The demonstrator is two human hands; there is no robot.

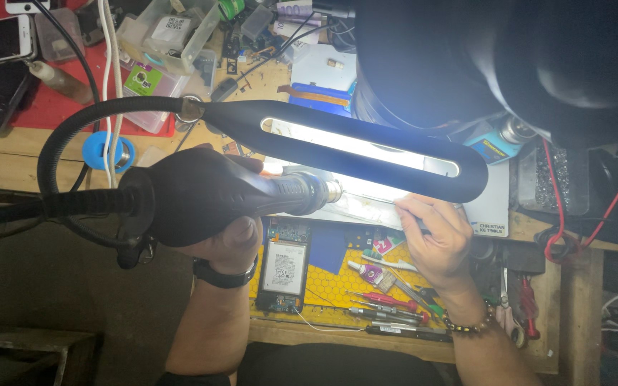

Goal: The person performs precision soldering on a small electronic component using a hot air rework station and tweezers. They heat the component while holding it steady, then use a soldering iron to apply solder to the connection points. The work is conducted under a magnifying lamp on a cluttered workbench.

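Both forearms were bare — no sleeves reached them. The left hand had a dark watch with a black strap at its wrist. The right hand wore a beaded bracelet — dark and amber beads.

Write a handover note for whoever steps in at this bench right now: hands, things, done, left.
Left hand: gripping the black hot-air gun handle, metal nozzle aimed right, under the black gooseneck strip lamp.
Right hand: pinching thin metal tweezers near the nozzle.
Work spot: brightly lit under the lamp; glare hides the part.
Opened phone with exposed battery lies on the yellow honeycomb mat, beside small screwdrivers.
Done: phone already opened.
Left: cannot tell from this view.
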